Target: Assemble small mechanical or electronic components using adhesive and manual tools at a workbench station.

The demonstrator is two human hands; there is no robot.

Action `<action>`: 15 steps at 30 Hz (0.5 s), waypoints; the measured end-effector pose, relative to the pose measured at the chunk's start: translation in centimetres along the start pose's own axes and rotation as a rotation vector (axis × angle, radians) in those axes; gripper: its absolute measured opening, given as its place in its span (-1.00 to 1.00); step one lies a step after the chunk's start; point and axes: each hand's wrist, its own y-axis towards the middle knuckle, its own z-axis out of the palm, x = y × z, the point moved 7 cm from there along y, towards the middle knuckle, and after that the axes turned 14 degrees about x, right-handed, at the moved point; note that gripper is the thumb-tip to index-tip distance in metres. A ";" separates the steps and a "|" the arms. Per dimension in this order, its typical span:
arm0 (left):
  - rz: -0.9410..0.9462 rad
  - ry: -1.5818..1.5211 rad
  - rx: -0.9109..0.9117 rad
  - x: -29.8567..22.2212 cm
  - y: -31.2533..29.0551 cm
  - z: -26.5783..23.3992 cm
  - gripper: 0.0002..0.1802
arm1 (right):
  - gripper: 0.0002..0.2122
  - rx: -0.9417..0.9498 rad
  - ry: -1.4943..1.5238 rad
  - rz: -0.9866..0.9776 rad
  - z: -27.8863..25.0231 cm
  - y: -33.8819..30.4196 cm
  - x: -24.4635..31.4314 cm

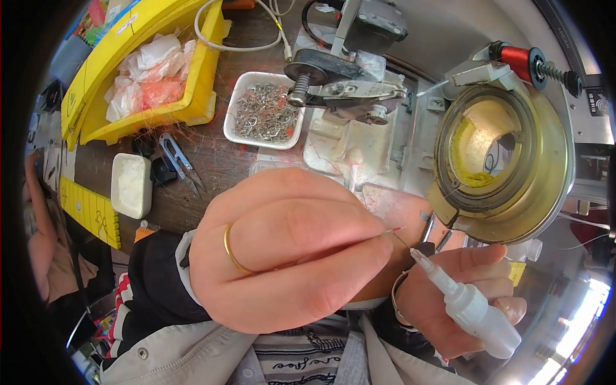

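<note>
My left hand (282,250), large in the middle and wearing a gold ring, is closed in a pinch. From its fingertips sticks out a thin piece with a red tip (396,229); the rest of it is hidden by the fingers. At the lower right, my right hand (443,269) holds a white squeeze bottle (475,314) with a narrow nozzle, tilted up to the left. That nozzle's tip is close below the red tip, and I cannot tell if they touch.
Beyond my left hand, a white dish (231,131) holds many small metal hooks. Nearby are thread snips (176,157), a small white tub (131,186) and a yellow bin (205,106) with tissue and red thread. A machine (359,90), large ring (552,173) and red thread spool (516,61) stand right.
</note>
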 end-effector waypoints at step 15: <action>-0.023 -0.014 -0.024 0.1 0.0 0.0 -0.70 | -0.63 -0.006 -0.044 -0.043 -0.1 0.1 0.1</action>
